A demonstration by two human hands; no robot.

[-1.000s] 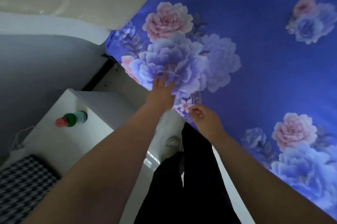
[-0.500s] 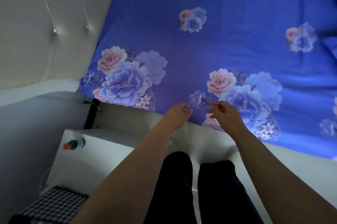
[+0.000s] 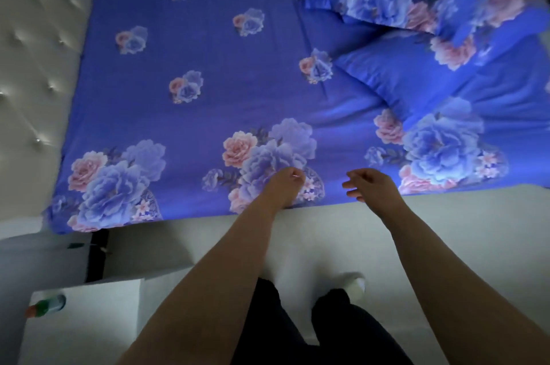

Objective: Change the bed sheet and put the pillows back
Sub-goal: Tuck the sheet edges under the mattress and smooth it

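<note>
A blue floral bed sheet (image 3: 208, 67) lies spread flat over the mattress, its near edge running along the white bed side (image 3: 464, 216). Two pillows in matching blue floral covers lie at the far right of the bed, one farther off (image 3: 378, 1) and one nearer (image 3: 410, 76), overlapping. My left hand (image 3: 282, 187) is over the sheet's near edge with loosely curled fingers and holds no fabric that I can see. My right hand (image 3: 370, 186) hovers just beside it above the same edge, fingers relaxed and apart, holding nothing.
A tufted cream headboard (image 3: 32, 67) stands at the left end of the bed. A white bedside cabinet (image 3: 89, 326) at the lower left carries a green bottle with a red cap (image 3: 44, 306). My legs and a white-socked foot (image 3: 355, 284) stand on the floor against the bed.
The view has swung right along the bed, bringing the pillows into sight. Both hands have let go of the sheet's edge, and the right hand's fingers have spread.
</note>
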